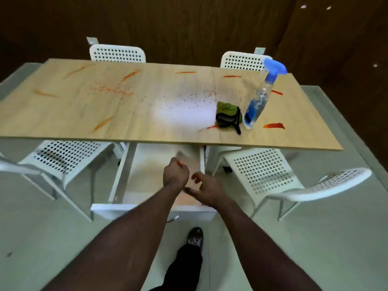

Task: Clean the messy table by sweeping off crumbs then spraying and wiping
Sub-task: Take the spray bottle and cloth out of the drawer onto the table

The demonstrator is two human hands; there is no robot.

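Left hand (176, 172) fisted, contents unclear; right hand (206, 187) slack, empty. Risk: sweep topples spray bottle (258, 101), table (136, 131) right end.

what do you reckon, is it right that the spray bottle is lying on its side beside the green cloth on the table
Not quite. The head view shows the spray bottle standing on its base, not lying on its side. The rest holds: it is beside the green cloth on the table.
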